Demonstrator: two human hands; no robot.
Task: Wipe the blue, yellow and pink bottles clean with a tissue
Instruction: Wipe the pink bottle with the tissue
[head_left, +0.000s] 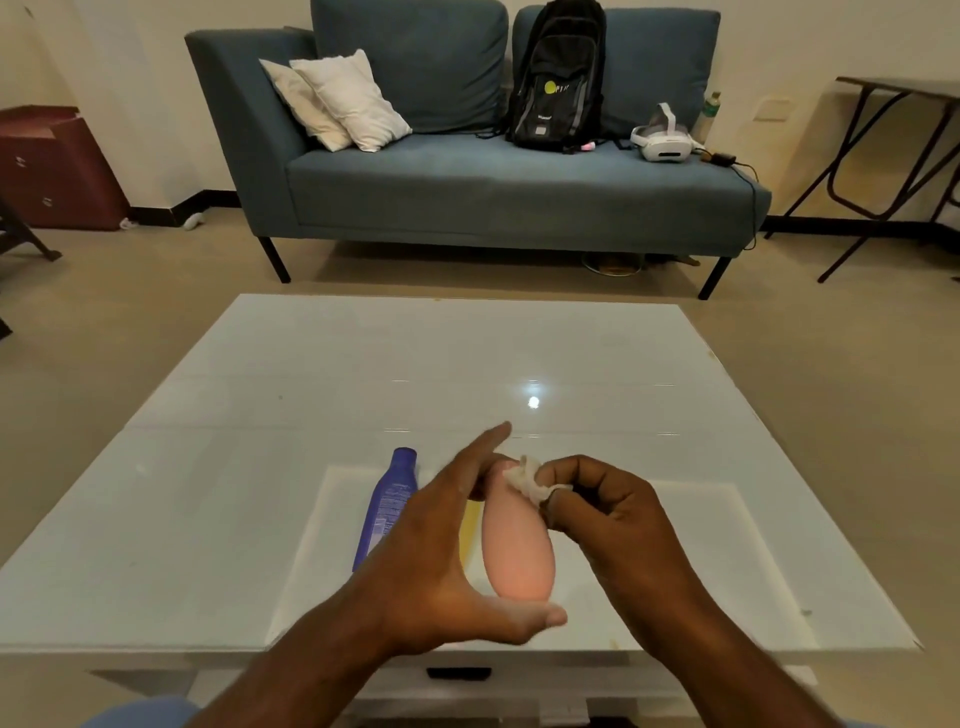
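Left hand (441, 561): holds the pink bottle (517, 545) off the tabletop, thumb under its wide base, straight fingers (483, 441) along its far side.
Pink bottle: long axis runs away from the person, base nearest, narrow cap end farthest.
Right hand (597, 504): fingers curled, pinching a crumpled white tissue (530, 480) against the bottle's upper end.
Key relation: tissue sits at the cap end, so the unwiped length, by my judgement, lies toward the person; the right hand is nearer to that work.
Yellow bottle (470, 535): only a strip shows, behind the left hand, lying on the tabletop.
Blue bottle (387, 506): lying flat to the left, cap pointing away.
Tabletop (260, 441): white, glossy, reflecting a lamp.
Room: blue sofa (467, 197) beyond, bearing white cushions (337, 104), a black backpack (558, 78) and a white headset (660, 137).
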